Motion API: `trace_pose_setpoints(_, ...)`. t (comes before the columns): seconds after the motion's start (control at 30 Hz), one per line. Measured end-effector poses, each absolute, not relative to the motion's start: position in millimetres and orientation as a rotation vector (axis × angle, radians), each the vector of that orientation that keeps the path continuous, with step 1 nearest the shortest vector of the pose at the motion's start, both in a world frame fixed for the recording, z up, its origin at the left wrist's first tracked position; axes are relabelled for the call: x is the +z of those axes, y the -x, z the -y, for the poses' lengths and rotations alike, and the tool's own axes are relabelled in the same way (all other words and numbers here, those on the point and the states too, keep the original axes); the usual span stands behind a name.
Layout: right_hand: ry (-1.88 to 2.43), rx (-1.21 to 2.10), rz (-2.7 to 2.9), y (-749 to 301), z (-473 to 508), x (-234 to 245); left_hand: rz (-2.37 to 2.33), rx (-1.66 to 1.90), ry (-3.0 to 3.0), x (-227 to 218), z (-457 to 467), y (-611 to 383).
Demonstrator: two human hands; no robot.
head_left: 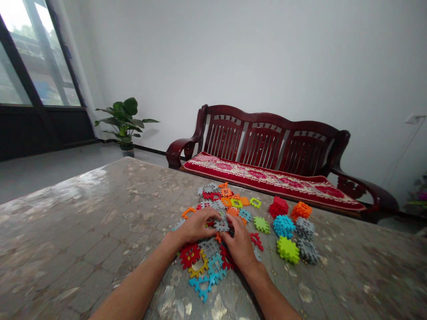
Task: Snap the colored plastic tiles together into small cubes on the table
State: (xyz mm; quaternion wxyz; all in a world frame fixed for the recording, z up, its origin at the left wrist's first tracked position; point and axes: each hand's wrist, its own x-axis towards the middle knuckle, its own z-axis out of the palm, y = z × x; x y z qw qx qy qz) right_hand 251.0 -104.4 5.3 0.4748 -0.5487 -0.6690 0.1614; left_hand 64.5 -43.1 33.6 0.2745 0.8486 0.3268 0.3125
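Between my two hands is a grey interlocking plastic tile [221, 226] with toothed edges and a grid of openings. My left hand [199, 225] grips its left side with thumb and fingers. From the right, my right hand [239, 242] pinches the same tile. Both hands are just above a pile of loose tiles. In front of my wrists lie a red tile [189, 255], a yellow frame tile [200, 266] and a blue triangular tile [200, 286]. A green tile [261, 224] lies right of my right hand. My fingers partly hide the tiles beneath.
Right of the pile stand stacks of tiles: red [279, 207], orange [301, 210], blue [283, 226], green [288, 250] and grey [308, 250]. The patterned table [83, 235] reaches toward a wooden bench [263, 142]. A potted plant [125, 120] stands behind, at left.
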Motion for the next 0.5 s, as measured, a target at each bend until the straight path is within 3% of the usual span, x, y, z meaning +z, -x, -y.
trace_pose_setpoints(0.5,1.353,0.596,1.679,-262.2,103.3,28.7,-0.861,0.921,-2.244,38.7,42.5,-60.9)
